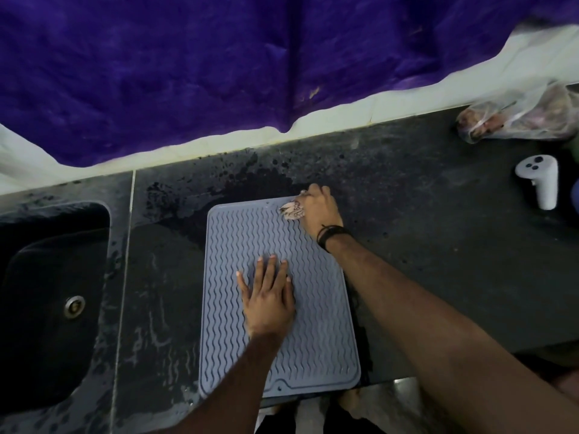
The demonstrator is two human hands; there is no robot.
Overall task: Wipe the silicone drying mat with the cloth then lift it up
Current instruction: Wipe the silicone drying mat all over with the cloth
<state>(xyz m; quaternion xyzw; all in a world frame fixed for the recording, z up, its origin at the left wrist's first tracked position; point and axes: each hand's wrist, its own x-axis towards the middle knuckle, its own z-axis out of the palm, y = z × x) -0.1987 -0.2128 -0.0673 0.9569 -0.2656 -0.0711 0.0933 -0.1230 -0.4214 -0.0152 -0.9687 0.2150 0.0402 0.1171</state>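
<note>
pressing left hand [269,303] flat, open on mat [316,336]; right hand [318,208] gripping cloth [292,209], apparently at far corner.

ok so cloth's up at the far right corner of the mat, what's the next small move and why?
Probably drag the cloth leftward along the far edge of the mat. The right hand has it bunched at that corner, the left hand lies flat mid-mat, and the ridged surface is open to the left.

Silicone drying mat [313,308]: matt grey-blue, rubbery, ribbed in raised wavy lines with a smooth rim. Cloth [292,210]: crumpled, pale, mottled fabric. Surface [423,245]: dark speckled stone, dull, wet-blotched and streaked. Sink [47,292]: same dark matt finish; shiny metal drain [74,306]. Purple sheet [219,73]: soft, wrinkled textile. Controller [539,180]: smooth white plastic. Bag [517,117]: thin, clear, crinkled plastic.
</note>
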